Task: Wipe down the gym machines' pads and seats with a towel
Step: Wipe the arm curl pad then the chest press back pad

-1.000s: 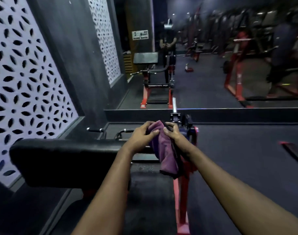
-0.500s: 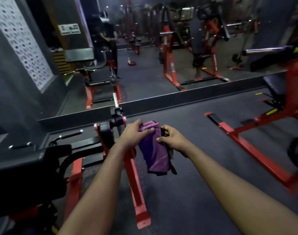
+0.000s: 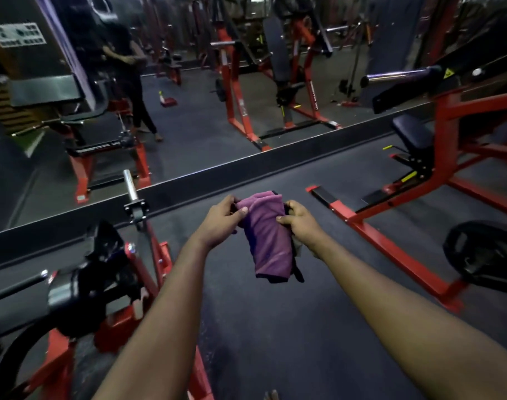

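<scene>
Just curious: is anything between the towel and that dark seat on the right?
The left hand and right hand hold the towel over open floor; only the low red base rail lies before the seat.

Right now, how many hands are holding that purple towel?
2. The left grip pinches the purple towel at its upper left edge; the right grip holds its upper right edge. Both are bare hands, and no other hand shows on it.

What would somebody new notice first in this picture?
The purple towel, dead centre, held up between the left hand and right hand above the dark floor. Next come the bright red frames, one at lower left and one at right with a dark seat. Behind them a big mirror fills the top left.
</scene>
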